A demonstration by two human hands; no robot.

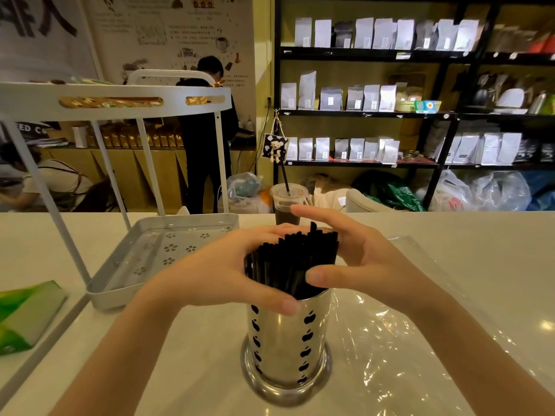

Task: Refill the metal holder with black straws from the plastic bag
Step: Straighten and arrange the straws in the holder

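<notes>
Pale tabletop (450,223) in foreground. Black shelving (420,114) along right wall, stocked with white and grey pouches. Illustrated poster wall (168,31) left rear. Bags (486,190) heaped on floor below shelves.

Bare white table (186,370) lies open left of the perforated metal holder (285,340); white wire rack (156,259) blocks the far-left side, lidded iced-coffee cup (286,202) the far edge.

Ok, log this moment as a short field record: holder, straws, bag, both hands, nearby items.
holder: metal holder, upright on the counter, apple-shaped cutouts
straws: black straws bundled in the holder, tops uneven
bag: clear plastic bag lying flat to the right of the holder
left hand: left hand cupped around the bundle
right hand: right hand cupped on the opposite side
nearby: iced drink cup behind; white tray rack to the left
</notes>
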